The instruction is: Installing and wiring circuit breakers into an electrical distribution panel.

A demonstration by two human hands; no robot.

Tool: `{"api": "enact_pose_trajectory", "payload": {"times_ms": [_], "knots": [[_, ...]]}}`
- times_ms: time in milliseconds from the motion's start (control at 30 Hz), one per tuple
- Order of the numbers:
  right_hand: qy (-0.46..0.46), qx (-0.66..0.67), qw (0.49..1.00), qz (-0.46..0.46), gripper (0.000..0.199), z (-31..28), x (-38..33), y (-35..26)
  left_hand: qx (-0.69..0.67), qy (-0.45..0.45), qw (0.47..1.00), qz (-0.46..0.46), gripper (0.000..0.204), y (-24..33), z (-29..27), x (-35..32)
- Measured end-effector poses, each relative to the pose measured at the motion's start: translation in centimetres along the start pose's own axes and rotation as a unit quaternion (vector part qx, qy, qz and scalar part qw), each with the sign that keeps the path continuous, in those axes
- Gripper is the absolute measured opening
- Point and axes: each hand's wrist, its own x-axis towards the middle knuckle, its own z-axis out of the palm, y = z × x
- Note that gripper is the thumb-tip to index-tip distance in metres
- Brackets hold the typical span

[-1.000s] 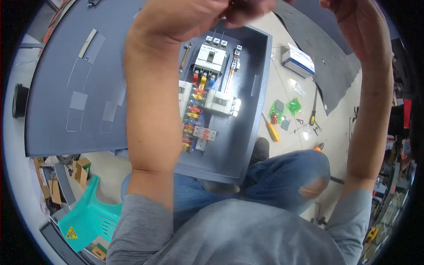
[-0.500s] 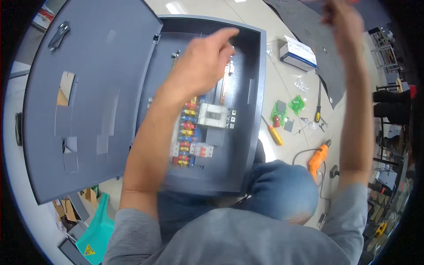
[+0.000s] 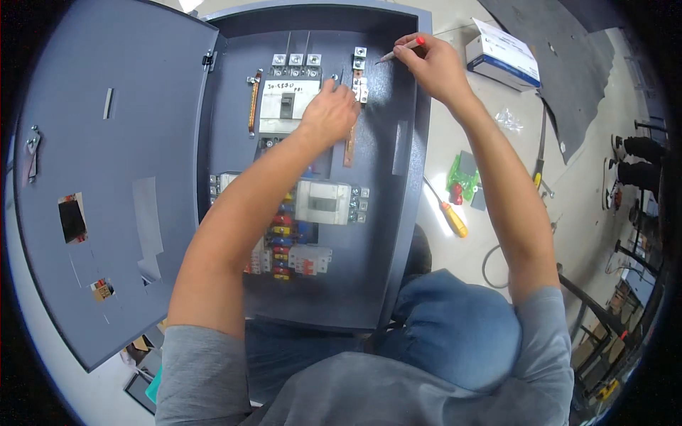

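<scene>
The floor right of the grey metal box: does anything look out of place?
Slightly untidy: a yellow-handled screwdriver and green wrapping lie loose on the tiles, and a white carton has its flap up. No spill shows.

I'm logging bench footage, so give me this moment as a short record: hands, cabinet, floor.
Left hand: over the right edge of the upper breaker; contact unclear
Right hand: gripping a red-ended pen
Pen tip: inside the cabinet, right of the copper strip
Cabinet: grey, with its door open to the left
Lower inside: white breaker, red, yellow and blue pieces
Floor at right: yellow-handled screwdriver, blue-and-white box, green-wrapped parts
</scene>
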Motion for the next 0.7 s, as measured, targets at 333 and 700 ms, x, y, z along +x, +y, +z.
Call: {"api": "enact_pose_trajectory", "payload": {"times_ms": [333,700], "knots": [[0.017,-0.035,0.999,0.015,0.026,1.5,-0.1,0.5,0.031,-0.084,0.994,-0.059,0.089,0.9,0.5,0.9],[0.05,0.003,0.998,0.023,0.023,2.7,0.5,-0.2,-0.03,-0.058,0.996,-0.056,0.078,1.2,1.0,0.4]]}}
